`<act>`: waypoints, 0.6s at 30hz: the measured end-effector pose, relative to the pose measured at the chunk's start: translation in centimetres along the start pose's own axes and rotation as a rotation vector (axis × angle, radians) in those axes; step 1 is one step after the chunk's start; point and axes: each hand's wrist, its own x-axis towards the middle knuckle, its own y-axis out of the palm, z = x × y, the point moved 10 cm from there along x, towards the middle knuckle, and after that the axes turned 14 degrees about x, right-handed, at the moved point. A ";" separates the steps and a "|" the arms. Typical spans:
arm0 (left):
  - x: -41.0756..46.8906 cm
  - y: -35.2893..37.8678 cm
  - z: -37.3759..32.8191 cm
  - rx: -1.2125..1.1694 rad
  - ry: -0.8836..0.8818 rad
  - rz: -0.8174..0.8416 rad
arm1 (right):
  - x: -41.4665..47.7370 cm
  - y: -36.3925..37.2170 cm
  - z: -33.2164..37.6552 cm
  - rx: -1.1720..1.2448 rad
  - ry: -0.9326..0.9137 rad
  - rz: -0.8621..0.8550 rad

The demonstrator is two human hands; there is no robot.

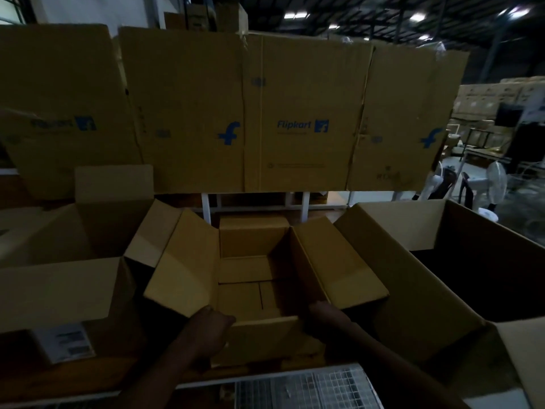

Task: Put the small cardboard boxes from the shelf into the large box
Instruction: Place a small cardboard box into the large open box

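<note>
An open small cardboard box [253,270] stands in front of me with its four flaps spread out and nothing inside. My left hand [206,332] grips the near wall at its left corner, fingers curled over the rim. My right hand [324,315] holds the near right corner, mostly hidden behind the right flap. A much larger open box [472,261] with a dark inside sits directly to the right, its left flap leaning toward the small box.
Another open box [73,252] with a white label [66,343] stands at the left. Flattened Flipkart cartons [300,125] stand upright behind on a white frame. A wire mesh surface [300,391] lies at the bottom edge. Fans and stacked cartons fill the far right.
</note>
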 end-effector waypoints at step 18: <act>-13.8 -23.5 -6.6 -0.075 -0.224 -0.164 | -19.2 -17.1 2.5 -0.191 -0.260 -0.204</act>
